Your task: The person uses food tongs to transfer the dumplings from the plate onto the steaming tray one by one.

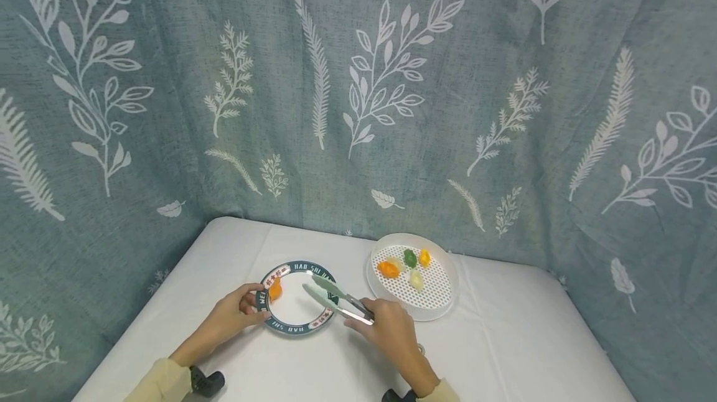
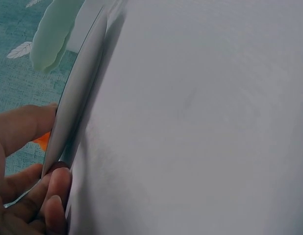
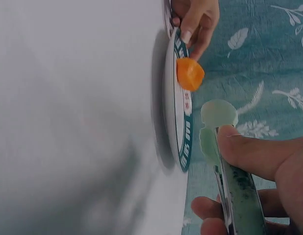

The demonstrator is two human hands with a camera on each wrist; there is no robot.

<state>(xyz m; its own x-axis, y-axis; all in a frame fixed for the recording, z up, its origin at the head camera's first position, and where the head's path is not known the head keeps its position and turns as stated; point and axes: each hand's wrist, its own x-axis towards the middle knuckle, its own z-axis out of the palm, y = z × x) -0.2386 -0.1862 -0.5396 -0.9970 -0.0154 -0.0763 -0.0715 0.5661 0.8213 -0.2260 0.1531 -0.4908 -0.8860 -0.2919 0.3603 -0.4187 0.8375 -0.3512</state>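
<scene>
My left hand (image 1: 231,315) grips the left rim of a round white plate (image 1: 291,328) with a dark green lettered border. In the left wrist view the plate (image 2: 80,93) appears edge-on, the thumb on its upper face and fingers beneath. An orange piece (image 1: 275,290), perhaps a small pepper or dumpling, lies on the plate near that hand; the right wrist view shows the orange piece (image 3: 190,74) closer. My right hand (image 1: 389,330) holds metal tongs (image 1: 353,308) with pale green tips. Those tips are parted above the plate's right half, with nothing between them.
Right of the plate stands a round white perforated tray (image 1: 442,310). On it lie several small pieces: orange (image 1: 388,269), green (image 1: 410,258), yellow (image 1: 424,257) and pale ones (image 1: 416,280). A white cloth covers the table (image 1: 504,340); a leaf-patterned curtain (image 1: 336,109) hangs behind and at both sides.
</scene>
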